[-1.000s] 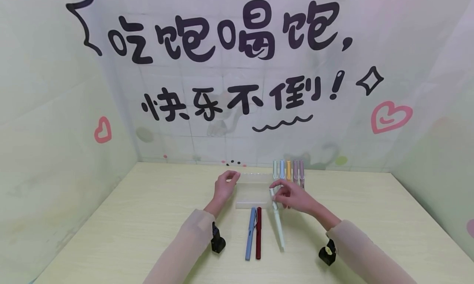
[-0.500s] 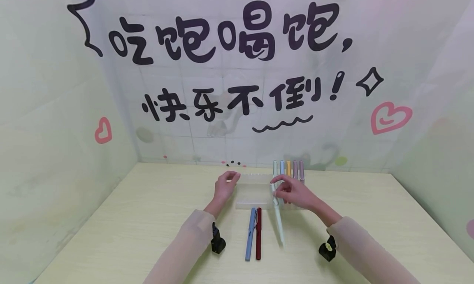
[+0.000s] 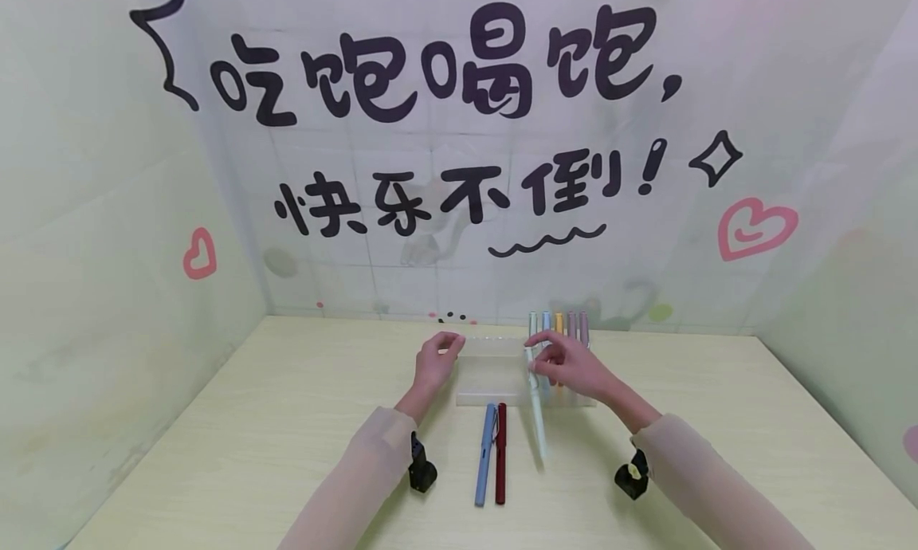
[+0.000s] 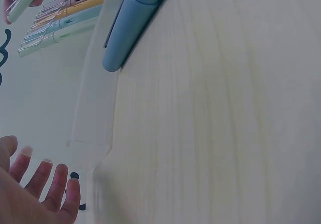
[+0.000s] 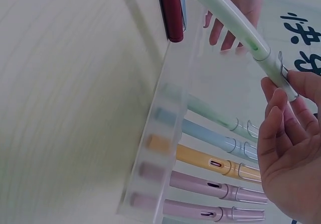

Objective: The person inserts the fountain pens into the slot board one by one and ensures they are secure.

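My right hand point(image 3: 575, 368) pinches a pale mint-green pen point(image 3: 537, 410) near its clip end, over the case. The pen slants, its other end pointing toward the front of the table. My left hand point(image 3: 436, 360) is at the left end of a clear plastic pen case point(image 3: 491, 398); its fingers point(image 4: 60, 184) look spread and relaxed in the left wrist view. Whether they touch the case is unclear. Inside the case's right part lie several pens, among them an orange-yellow pen point(image 5: 203, 159), a light blue pen point(image 5: 208, 136) and two mauve pens, partly behind my right hand in the head view.
In front of the case, a blue pen point(image 3: 484, 454) and a dark red pen point(image 3: 501, 454) lie side by side on the pale wooden table point(image 3: 287, 454). A printed cloth backdrop point(image 3: 430, 279) stands behind the case. Each wrist wears a black camera.
My right hand has moved slightly away from me with the mint-green pen, whose lower end has shifted back and a little left. The left hand stays in place.
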A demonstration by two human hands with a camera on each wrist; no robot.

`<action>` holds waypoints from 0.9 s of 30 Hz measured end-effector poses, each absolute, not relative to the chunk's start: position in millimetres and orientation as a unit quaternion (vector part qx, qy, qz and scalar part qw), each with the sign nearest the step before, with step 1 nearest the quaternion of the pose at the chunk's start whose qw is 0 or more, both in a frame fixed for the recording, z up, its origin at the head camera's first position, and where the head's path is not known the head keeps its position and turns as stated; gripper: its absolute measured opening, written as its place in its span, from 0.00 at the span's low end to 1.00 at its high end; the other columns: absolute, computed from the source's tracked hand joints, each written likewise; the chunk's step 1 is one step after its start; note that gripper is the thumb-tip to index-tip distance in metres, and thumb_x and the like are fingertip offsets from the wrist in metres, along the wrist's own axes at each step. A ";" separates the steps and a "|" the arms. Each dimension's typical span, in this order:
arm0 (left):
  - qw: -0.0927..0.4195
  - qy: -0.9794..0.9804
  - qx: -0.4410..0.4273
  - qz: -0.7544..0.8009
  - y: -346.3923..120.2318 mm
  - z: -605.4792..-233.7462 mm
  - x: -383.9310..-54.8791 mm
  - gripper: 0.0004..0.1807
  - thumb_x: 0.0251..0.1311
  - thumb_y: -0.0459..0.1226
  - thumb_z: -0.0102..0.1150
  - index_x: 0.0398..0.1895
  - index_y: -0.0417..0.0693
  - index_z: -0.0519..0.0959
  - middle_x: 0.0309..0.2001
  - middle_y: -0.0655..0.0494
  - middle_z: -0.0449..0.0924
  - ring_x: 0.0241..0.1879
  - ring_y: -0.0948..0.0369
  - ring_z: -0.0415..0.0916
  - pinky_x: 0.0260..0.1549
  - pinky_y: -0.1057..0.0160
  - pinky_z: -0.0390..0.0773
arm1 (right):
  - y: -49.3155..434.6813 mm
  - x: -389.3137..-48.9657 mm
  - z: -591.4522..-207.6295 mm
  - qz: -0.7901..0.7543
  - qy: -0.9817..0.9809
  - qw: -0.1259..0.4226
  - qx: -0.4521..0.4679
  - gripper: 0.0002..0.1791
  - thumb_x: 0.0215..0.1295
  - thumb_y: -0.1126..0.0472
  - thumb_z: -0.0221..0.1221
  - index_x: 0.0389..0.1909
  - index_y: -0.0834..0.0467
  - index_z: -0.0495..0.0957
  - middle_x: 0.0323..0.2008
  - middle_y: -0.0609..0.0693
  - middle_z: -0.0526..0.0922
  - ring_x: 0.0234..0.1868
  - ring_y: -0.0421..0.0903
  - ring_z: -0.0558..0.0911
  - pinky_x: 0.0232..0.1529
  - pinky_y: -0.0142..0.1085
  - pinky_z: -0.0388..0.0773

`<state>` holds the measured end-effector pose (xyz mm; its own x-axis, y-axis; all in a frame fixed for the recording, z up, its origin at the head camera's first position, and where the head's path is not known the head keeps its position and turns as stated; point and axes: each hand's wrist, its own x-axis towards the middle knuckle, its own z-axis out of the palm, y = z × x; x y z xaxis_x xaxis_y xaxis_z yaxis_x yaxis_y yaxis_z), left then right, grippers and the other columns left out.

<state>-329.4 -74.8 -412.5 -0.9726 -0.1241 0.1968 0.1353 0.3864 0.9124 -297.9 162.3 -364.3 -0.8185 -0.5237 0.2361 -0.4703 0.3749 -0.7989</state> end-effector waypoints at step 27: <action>0.120 -0.824 -0.006 -0.553 -75.2 -412.5 -330.1 0.13 0.60 0.41 0.50 0.40 0.40 0.76 0.38 0.48 0.76 0.39 0.54 0.73 0.38 0.59 0.73 | 162.2 -308.4 -358.5 -0.476 0.837 -0.020 -0.268 0.16 0.59 0.65 0.55 0.48 0.61 0.69 0.29 0.53 0.79 0.21 0.46 0.73 0.22 0.38 0.73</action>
